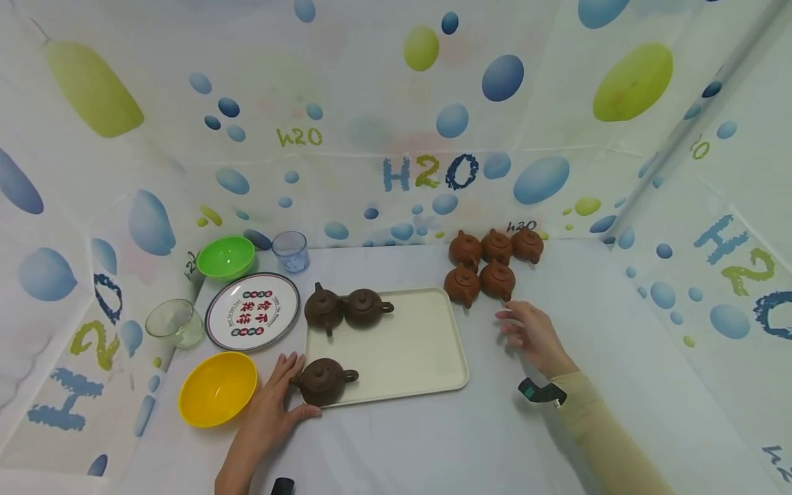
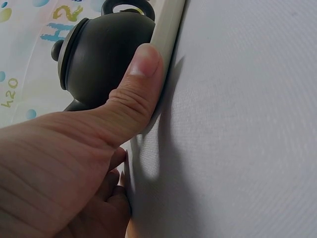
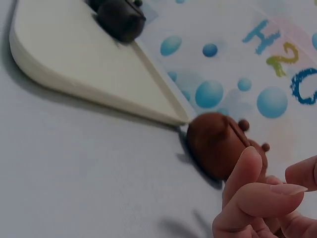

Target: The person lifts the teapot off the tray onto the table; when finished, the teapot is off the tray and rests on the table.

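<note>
My left hand (image 1: 270, 405) rests at the near left corner of a cream tray (image 1: 408, 344). Its thumb (image 2: 141, 74) lies against the tray's front edge, beside a dark brown teapot (image 1: 323, 380); the other fingers spread along the left side. Two more dark teapots, one (image 1: 323, 308) at the far left corner and another (image 1: 365, 307) beside it, stand on the tray. My right hand (image 1: 533, 337) hovers with loosely bent fingers and nothing in them, just in front of a reddish-brown teapot (image 1: 498, 279). Several such teapots cluster there, including one (image 3: 215, 146) near the tray corner.
Left of the tray lies a white plate (image 1: 252, 311) with red characters. Around it stand a yellow bowl (image 1: 218, 390), a green bowl (image 1: 225, 258), a clear glass bowl (image 1: 175, 323) and a bluish glass (image 1: 291, 251). A printed sheet (image 1: 346, 137) hangs behind the table.
</note>
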{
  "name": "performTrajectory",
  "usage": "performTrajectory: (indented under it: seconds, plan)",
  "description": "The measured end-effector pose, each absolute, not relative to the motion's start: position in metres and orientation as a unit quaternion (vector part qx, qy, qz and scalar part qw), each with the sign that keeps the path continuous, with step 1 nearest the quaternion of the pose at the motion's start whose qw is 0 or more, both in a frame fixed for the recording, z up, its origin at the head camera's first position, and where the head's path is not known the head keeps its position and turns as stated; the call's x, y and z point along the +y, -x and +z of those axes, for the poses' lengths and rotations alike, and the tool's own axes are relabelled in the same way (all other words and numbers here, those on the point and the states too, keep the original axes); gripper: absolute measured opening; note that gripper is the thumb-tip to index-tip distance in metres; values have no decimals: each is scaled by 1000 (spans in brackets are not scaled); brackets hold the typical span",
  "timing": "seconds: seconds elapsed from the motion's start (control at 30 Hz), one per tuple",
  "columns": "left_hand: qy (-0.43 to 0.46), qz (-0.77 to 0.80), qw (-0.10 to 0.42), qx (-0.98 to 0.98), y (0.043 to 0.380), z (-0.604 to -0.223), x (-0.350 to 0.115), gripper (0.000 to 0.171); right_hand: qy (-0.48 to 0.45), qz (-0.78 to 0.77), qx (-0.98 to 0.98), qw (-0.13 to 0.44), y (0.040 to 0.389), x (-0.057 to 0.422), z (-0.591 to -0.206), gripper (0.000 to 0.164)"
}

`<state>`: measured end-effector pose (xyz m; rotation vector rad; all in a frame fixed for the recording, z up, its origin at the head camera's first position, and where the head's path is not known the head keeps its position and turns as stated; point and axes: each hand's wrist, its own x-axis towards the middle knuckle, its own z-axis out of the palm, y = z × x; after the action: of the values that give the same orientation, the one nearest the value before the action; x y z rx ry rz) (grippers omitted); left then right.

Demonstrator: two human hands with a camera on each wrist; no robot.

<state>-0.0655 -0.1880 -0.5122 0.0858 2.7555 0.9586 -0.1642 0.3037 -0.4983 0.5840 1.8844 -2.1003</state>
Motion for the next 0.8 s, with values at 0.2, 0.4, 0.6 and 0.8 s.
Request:
performTrajectory:
  seconds: [0.2, 0.4, 0.6, 0.8]
  plan:
    - [-32, 331, 106, 937, 65, -512, -188, 104, -164, -705, 673, 151, 158, 277, -496, 47]
    - [-32, 329, 107, 938, 65, -511, -188, 103, -126, -698, 683, 176, 155, 249, -498, 45]
    - [-29, 334, 111, 935, 65, -510, -189, 104, -82, -709, 671, 201, 153, 220, -497, 37]
    - [-33, 338, 104, 935, 64, -512, -189, 103, -68, -708, 663, 232, 153, 184, -500, 34]
